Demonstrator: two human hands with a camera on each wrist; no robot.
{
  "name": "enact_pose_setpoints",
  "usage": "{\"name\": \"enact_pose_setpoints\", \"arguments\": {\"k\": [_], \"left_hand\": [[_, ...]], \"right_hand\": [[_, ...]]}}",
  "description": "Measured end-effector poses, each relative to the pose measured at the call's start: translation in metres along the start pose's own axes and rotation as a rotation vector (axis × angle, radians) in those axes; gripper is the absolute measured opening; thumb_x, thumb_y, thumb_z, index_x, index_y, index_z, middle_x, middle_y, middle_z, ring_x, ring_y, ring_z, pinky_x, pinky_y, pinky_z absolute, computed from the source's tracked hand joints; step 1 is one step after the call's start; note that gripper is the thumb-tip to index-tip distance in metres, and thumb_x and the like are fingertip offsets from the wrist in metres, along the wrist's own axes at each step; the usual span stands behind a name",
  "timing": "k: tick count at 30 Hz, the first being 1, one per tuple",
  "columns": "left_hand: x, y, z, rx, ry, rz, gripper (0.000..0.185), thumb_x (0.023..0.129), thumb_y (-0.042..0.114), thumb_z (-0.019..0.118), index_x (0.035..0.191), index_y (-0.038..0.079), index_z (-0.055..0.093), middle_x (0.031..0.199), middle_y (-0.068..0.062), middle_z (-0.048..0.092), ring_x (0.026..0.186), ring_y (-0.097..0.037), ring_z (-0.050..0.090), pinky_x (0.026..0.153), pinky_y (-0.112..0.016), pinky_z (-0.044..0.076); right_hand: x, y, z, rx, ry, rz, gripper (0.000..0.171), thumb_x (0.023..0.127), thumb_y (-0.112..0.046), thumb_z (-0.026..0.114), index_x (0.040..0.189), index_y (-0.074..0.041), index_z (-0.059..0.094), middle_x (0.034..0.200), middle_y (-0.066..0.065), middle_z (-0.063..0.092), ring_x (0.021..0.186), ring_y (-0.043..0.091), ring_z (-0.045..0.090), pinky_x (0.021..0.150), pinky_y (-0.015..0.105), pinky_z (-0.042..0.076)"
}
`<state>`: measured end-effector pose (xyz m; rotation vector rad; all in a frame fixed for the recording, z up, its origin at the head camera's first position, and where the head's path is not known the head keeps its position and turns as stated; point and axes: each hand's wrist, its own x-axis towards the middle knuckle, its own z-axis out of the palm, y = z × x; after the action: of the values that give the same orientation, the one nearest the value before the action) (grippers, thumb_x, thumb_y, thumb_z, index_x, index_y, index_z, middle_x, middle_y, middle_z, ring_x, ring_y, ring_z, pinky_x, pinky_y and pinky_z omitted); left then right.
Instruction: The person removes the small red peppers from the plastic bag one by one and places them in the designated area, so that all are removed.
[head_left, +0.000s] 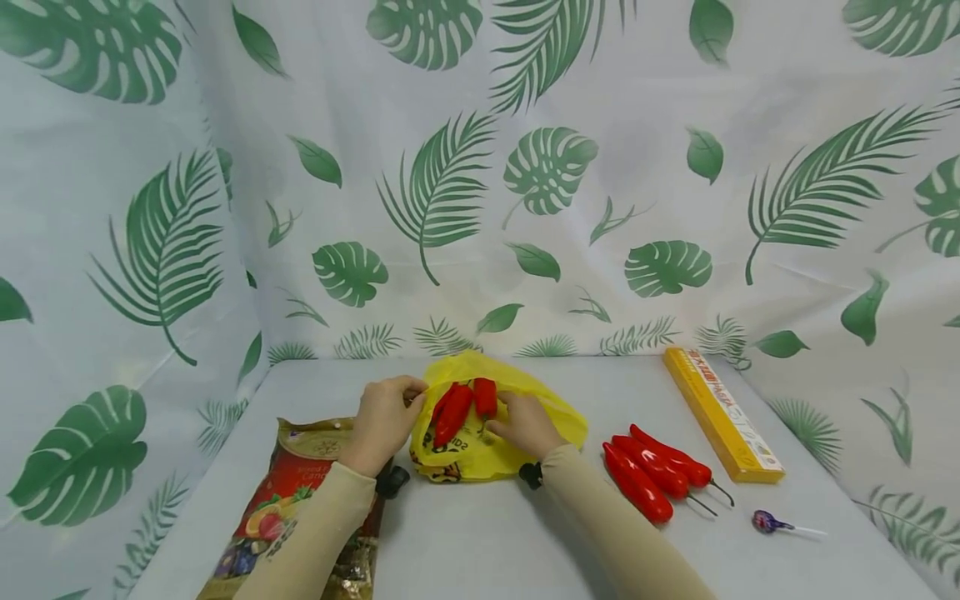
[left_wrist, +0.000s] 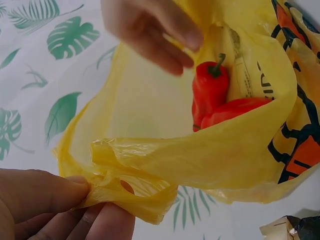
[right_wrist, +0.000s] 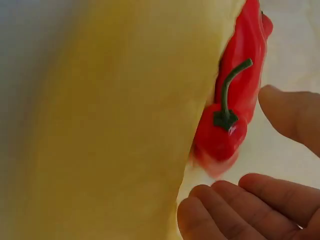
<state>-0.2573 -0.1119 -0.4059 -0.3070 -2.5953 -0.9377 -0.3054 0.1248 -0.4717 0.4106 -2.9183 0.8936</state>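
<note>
A yellow plastic bag [head_left: 480, 468] lies with its mouth spread towards me. At its left edge my left hand [head_left: 381, 423] pinches the crumpled handle [left_wrist: 135, 192] between thumb and fingers. Inside the bag are red chili peppers with green stems, a pepper on the left [head_left: 453, 415] and a shorter-looking one [head_left: 486, 398] on the right. My right hand [head_left: 527, 425] is at the bag's mouth beside that right pepper. In the right wrist view its fingers [right_wrist: 260, 200] are extended and the thumb stands apart, with a gap between them and the stemmed pepper [right_wrist: 222, 135].
Three more red peppers [head_left: 651, 467] lie to the right of the bag. Beyond them are a long yellow-and-white box [head_left: 723, 421] and a wrapped lollipop [head_left: 767, 522]. A red and gold candy packet [head_left: 279, 492] lies at left, partly under my left forearm. Leaf-printed cloth surrounds the table.
</note>
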Motion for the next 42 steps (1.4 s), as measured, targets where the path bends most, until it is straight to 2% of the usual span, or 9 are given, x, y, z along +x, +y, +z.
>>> {"name": "enact_pose_setpoints", "arguments": {"k": [3,7,11,14,22,26,31,37,42], "left_hand": [[-0.001,0.002,0.003,0.001,-0.004,0.006,0.013,0.096,0.012,0.075,0.106,0.007,0.081,0.096,-0.009,0.081,0.078,-0.015,0.075,0.066,-0.028,0.062],[-0.003,0.004,0.007,0.003,-0.008,0.021,0.013,0.095,0.011,0.075,0.106,0.007,0.081,0.096,-0.009,0.081,0.077,-0.015,0.075,0.065,-0.029,0.062],[-0.003,0.007,0.011,0.001,-0.016,0.037,0.012,0.095,0.010,0.075,0.105,0.006,0.081,0.096,-0.009,0.081,0.077,-0.016,0.075,0.065,-0.029,0.062],[-0.003,0.008,0.014,0.003,-0.019,0.043,0.012,0.094,0.010,0.076,0.105,0.006,0.081,0.095,-0.009,0.081,0.077,-0.016,0.075,0.066,-0.029,0.062],[-0.006,0.008,0.017,0.005,-0.009,0.049,0.012,0.094,0.010,0.076,0.104,0.006,0.081,0.093,-0.008,0.081,0.076,-0.015,0.075,0.065,-0.028,0.062],[-0.006,0.007,0.016,0.010,-0.004,0.053,0.012,0.094,0.009,0.077,0.104,0.007,0.081,0.093,-0.008,0.081,0.076,-0.015,0.076,0.065,-0.029,0.062],[-0.004,0.005,0.012,0.031,0.009,0.062,0.011,0.093,0.010,0.077,0.104,0.006,0.081,0.093,-0.010,0.081,0.075,-0.017,0.076,0.065,-0.030,0.062],[0.000,0.002,0.006,0.041,0.010,0.052,0.013,0.094,0.010,0.077,0.105,0.005,0.081,0.094,-0.010,0.081,0.077,-0.018,0.076,0.066,-0.031,0.063],[0.001,-0.001,-0.002,0.048,0.015,0.039,0.014,0.094,0.010,0.077,0.107,0.005,0.080,0.095,-0.011,0.081,0.078,-0.019,0.077,0.067,-0.032,0.063]], "right_hand": [[0.012,-0.003,0.003,-0.024,-0.012,0.035,0.043,0.090,-0.023,0.082,0.123,0.002,0.070,0.107,0.013,0.076,0.094,0.027,0.068,0.091,0.043,0.058],[0.020,-0.005,0.007,-0.079,-0.039,0.101,0.031,0.089,-0.028,0.083,0.102,-0.003,0.070,0.081,0.006,0.067,0.074,0.022,0.058,0.075,0.037,0.053],[0.023,-0.004,0.013,-0.108,-0.042,0.151,0.024,0.089,-0.030,0.083,0.091,-0.009,0.071,0.079,0.002,0.068,0.076,0.022,0.062,0.086,0.041,0.058],[0.024,0.001,0.020,-0.128,-0.019,0.169,0.022,0.090,-0.029,0.080,0.090,-0.010,0.071,0.079,0.003,0.069,0.077,0.023,0.063,0.090,0.043,0.058],[0.020,0.011,0.026,-0.155,0.066,0.186,0.019,0.093,-0.022,0.074,0.096,-0.004,0.068,0.081,0.008,0.069,0.076,0.026,0.062,0.086,0.045,0.059],[0.017,0.010,0.023,-0.095,0.094,0.208,0.022,0.093,-0.024,0.076,0.092,-0.004,0.066,0.079,0.008,0.065,0.073,0.026,0.059,0.077,0.041,0.056],[0.012,0.002,0.014,0.023,0.090,0.224,0.022,0.090,-0.021,0.080,0.083,-0.005,0.066,0.072,0.006,0.060,0.065,0.021,0.054,0.059,0.029,0.042],[-0.008,-0.007,0.000,0.094,0.095,0.166,0.018,0.088,-0.016,0.081,0.097,-0.002,0.073,0.079,0.007,0.065,0.070,0.020,0.055,0.061,0.026,0.042],[-0.033,-0.008,-0.015,0.057,0.096,0.138,0.044,0.088,-0.022,0.084,0.128,-0.004,0.073,0.108,0.009,0.074,0.089,0.022,0.059,0.078,0.033,0.053]]}}
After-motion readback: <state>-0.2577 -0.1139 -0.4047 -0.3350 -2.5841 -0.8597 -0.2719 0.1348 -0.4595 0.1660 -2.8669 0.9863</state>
